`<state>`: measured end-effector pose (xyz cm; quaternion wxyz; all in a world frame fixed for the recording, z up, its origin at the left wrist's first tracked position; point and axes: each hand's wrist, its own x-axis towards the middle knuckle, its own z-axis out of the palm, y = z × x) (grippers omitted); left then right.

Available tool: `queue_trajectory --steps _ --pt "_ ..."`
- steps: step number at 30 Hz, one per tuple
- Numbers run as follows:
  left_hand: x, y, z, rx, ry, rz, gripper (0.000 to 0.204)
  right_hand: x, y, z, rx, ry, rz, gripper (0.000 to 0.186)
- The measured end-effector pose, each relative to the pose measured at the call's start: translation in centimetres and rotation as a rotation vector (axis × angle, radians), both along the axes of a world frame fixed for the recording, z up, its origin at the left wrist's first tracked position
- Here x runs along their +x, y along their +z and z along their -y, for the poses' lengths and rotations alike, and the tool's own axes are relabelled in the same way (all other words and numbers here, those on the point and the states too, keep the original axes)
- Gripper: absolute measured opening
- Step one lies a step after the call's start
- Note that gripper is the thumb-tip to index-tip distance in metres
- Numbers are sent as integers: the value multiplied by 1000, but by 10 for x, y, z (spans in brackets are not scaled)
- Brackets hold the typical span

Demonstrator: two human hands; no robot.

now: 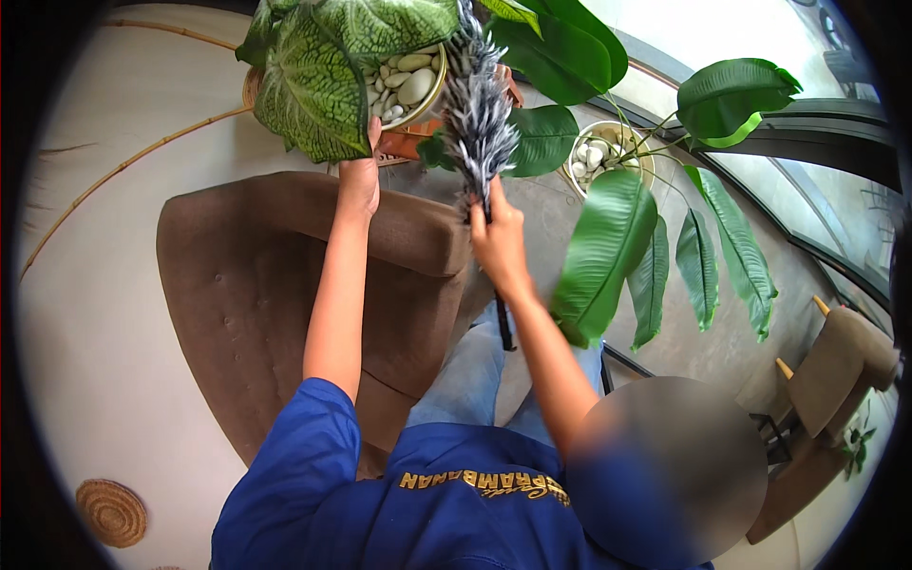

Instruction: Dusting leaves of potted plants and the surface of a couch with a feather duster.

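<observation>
My left hand is raised beneath a large veined caladium leaf, with one digit showing beside the rim of a pot of pebbles; its fingers look closed, but what they grip is hidden. My right hand is wrapped round the black handle of a grey feather duster, held upright just right of the pebble pot. An orange object shows below that pot. A second potted plant, with pebbles and long green leaves, stands to the right of the duster.
A brown upholstered chair is beside my legs. Another chair and a dark-framed glass wall are on the right. A curved bamboo stem runs along the pale wall, and a round woven piece shows lower left.
</observation>
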<state>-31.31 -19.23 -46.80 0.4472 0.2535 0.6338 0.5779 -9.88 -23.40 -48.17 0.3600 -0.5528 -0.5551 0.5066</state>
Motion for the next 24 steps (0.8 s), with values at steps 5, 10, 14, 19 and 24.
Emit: queue_trajectory --steps 5,10,14,19,24 --pt "-3 -15 4 92 117 70 41 51 24 -49 36 240 125 39" --pt "-4 -15 0 15 181 90 28 58 39 -90 99 377 213 37" --pt "3 -1 1 -58 153 67 36 62 35 -81 62 407 290 37" --pt "2 11 3 -55 195 -108 29 84 58 -17 -46 371 197 31" --pt "0 -8 -4 19 260 -333 46 131 150 11 -207 489 315 26"
